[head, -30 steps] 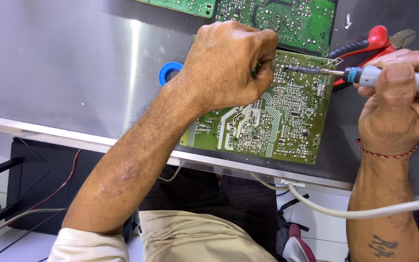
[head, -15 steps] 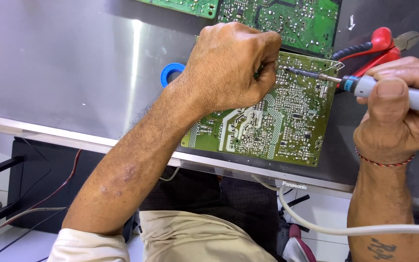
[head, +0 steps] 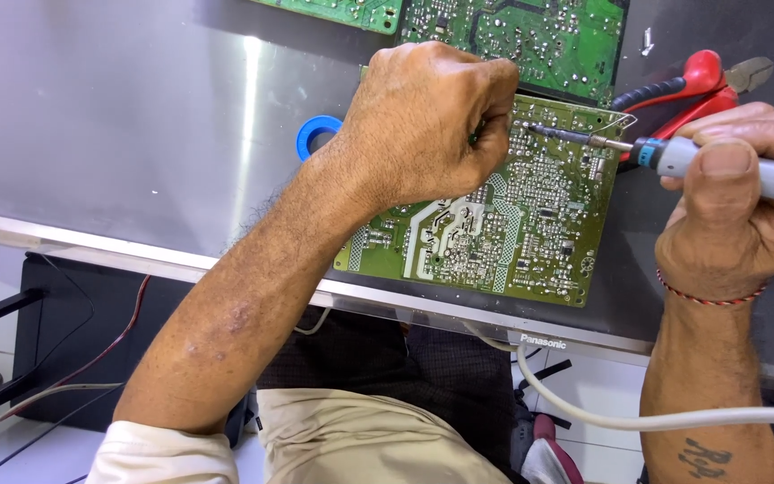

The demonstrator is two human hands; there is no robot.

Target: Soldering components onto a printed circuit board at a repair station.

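My right hand is wrapped closed around the pale grey handle of the soldering iron, thumb on top, wrist level. Its thin metal tip lies across the upper right area of the green printed circuit board, solder side up, which rests on the grey metal panel. My left hand is curled into a loose fist over the board's upper left area; what it pinches is hidden. Judged from this, soldering is in hand; finished joints cannot be told apart. Red-handled cutting pliers lie just beyond the iron. A blue tape roll lies beside my left wrist.
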